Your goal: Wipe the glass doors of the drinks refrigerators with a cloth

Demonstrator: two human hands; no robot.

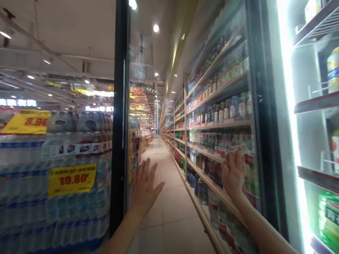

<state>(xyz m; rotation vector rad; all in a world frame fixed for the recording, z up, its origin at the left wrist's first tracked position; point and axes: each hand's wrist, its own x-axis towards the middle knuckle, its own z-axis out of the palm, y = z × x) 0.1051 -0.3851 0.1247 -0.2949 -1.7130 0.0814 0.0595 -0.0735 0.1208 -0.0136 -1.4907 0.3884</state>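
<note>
A glass cooler door point(185, 53) with a black frame point(119, 106) stands in front of me, and I see the aisle through it. My left hand point(145, 188) lies flat on the glass near its left edge, fingers stretched and spread, holding nothing. My right hand point(233, 173) rests on the same pane near its right frame point(261, 141), fingers pointing up against the glass with nothing in them. Both forearms reach in from the bottom.
The lit cooler interior point(312, 141) at right has shelves with cans and a green pack point(328, 215). Stacked water bottle packs with yellow price signs point(71, 179) stand at left. Long shelves of bottled drinks point(217, 116) line the tiled aisle point(169, 197).
</note>
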